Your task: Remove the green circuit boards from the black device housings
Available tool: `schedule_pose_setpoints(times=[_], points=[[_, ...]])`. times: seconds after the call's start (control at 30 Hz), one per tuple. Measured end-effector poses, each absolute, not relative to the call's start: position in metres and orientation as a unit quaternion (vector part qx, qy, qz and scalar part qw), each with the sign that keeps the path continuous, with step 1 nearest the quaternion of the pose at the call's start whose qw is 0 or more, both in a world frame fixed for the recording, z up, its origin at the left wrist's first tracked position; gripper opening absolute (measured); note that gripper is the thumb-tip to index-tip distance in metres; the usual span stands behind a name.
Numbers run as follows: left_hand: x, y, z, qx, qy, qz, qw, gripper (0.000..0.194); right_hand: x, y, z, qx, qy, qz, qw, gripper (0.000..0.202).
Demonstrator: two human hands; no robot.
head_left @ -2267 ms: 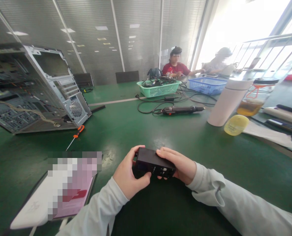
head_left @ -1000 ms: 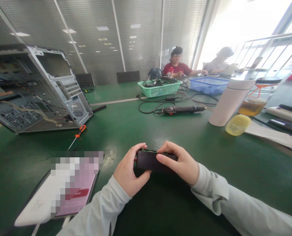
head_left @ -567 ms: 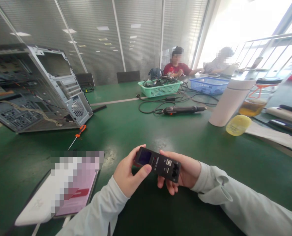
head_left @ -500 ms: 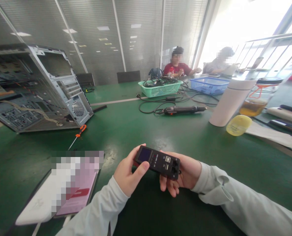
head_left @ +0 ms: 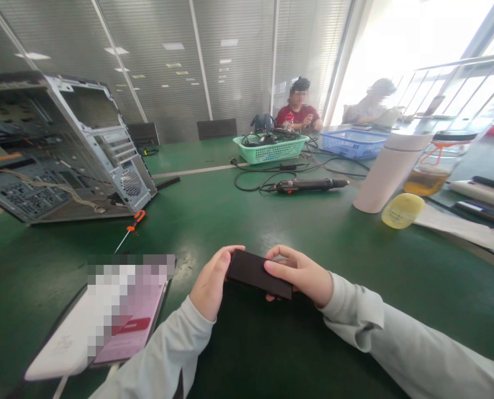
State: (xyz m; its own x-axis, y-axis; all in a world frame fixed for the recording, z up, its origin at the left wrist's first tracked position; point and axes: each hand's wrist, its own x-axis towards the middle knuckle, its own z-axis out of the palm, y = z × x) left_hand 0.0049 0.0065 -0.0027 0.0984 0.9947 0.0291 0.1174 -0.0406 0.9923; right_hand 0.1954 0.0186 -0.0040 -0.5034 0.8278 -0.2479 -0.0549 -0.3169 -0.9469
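A small black rectangular device (head_left: pixel 253 272) is held between my two hands above the green table (head_left: pixel 214 213), a plain dark face turned up. My left hand (head_left: pixel 211 282) closes on its left end, the thumb along the edge. Around the right end, my right hand (head_left: pixel 303 274) has its thumb on the upper face and its fingers behind and below. The screen and ports of the device are out of sight now. To the left of my left forearm lie a white power bank (head_left: pixel 60 349) and a phone (head_left: pixel 122 343) with a pink screen.
An open computer case (head_left: pixel 134 183) stands at the left, an orange-handled screwdriver (head_left: pixel 135 220) beside it. Ahead lies a corded electric screwdriver (head_left: pixel 309 185), before a green basket (head_left: pixel 272 151) of cables. A pale bottle (head_left: pixel 390 172) stands right; two people sit at the far end.
The black device has been turned over: its face with screen and ports was up, now a plain face is. My right hand has shifted its grip, thumb now on top.
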Motion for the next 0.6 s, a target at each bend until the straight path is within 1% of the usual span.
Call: schedule_pose_setpoints(times=[0.03, 0.13, 0.2, 0.27, 0.5, 0.6], points=[[0.005, 0.006, -0.002, 0.578, 0.492, 0.453, 0.468, 0.049, 0.195, 0.018, -0.005, -0.39, -0.532, 0.675, 0.331, 0.072], [0.005, 0.004, 0.0, 0.621, 0.481, 0.45, 0.426, 0.031, 0.198, 0.016, -0.006, -0.39, -0.637, 0.539, 0.389, 0.058], [0.006, 0.003, 0.0, 0.628, 0.48, 0.447, 0.419, 0.031, 0.2, 0.014, -0.003, -0.403, -0.695, 0.443, 0.398, 0.051], [0.007, 0.003, 0.002, 0.619, 0.481, 0.451, 0.427, 0.033, 0.203, 0.011, 0.001, -0.414, -0.732, 0.375, 0.391, 0.048], [0.008, 0.005, 0.009, 0.576, 0.458, 0.48, 0.478, 0.024, 0.208, 0.006, 0.01, -0.423, -0.802, 0.238, 0.349, 0.047], [0.006, 0.007, 0.008, 0.538, 0.458, 0.486, 0.515, 0.026, 0.208, 0.005, 0.01, -0.422, -0.808, 0.231, 0.339, 0.046]])
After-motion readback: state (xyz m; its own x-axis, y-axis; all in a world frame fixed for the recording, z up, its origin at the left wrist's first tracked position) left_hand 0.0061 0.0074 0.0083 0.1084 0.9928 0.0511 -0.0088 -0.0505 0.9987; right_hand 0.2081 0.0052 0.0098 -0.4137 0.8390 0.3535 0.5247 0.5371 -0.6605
